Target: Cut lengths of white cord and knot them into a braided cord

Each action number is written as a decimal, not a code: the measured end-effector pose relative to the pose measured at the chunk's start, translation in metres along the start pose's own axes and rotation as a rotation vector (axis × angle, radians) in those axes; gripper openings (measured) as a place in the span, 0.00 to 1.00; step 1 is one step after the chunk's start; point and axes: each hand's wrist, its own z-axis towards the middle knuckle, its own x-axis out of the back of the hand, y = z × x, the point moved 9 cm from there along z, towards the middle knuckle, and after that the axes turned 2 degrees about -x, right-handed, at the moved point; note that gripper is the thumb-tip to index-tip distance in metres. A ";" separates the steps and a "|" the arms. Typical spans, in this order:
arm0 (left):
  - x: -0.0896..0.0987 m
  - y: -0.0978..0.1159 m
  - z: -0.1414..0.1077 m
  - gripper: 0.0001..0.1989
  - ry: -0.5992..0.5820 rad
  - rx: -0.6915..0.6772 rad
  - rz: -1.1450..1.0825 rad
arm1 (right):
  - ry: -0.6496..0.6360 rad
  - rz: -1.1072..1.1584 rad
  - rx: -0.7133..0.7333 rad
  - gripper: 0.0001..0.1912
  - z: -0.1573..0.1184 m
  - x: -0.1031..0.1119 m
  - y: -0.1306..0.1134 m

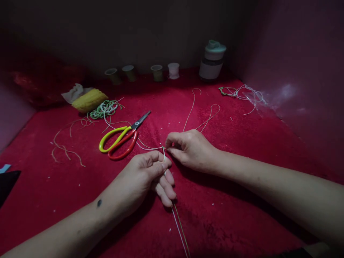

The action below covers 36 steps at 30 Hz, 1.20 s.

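White and green cords (pixel 179 226) run up from the bottom edge into my left hand (pixel 150 172), whose thumb and forefinger pinch them. Just above that pinch a small green knot (pixel 162 147) shows, with thin cords (pixel 147 147) leading off to the left. My right hand (pixel 192 148) is closed in a pinch beside the knot, its fingertips on the cord there. Beyond it two loose cord ends (pixel 212 116) curl on the red cloth. Scissors (pixel 125 138) with one yellow and one red handle lie left of my hands, blades pointing away.
Several thread spools (pixel 157 73) stand along the back, near a lidded bottle (pixel 212 61). A yellow bundle (pixel 90 100) and green-and-white braided cord (pixel 103 109) lie at left, with loose brown threads (pixel 64 147). More cord (pixel 233 92) and clear plastic (pixel 259 102) are at right on the red cloth (pixel 242 222).
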 end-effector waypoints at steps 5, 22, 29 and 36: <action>0.000 -0.002 -0.001 0.12 -0.017 -0.006 0.012 | 0.007 0.014 0.055 0.06 -0.003 -0.002 -0.001; -0.001 -0.006 -0.003 0.10 -0.029 0.044 0.018 | -0.010 -0.056 0.037 0.05 -0.003 -0.003 -0.004; -0.002 -0.005 -0.003 0.12 -0.023 0.053 0.019 | -0.001 -0.093 -0.050 0.07 0.001 -0.003 0.001; -0.004 -0.006 -0.001 0.12 -0.019 0.067 0.002 | -0.009 -0.132 -0.099 0.07 0.005 -0.002 0.002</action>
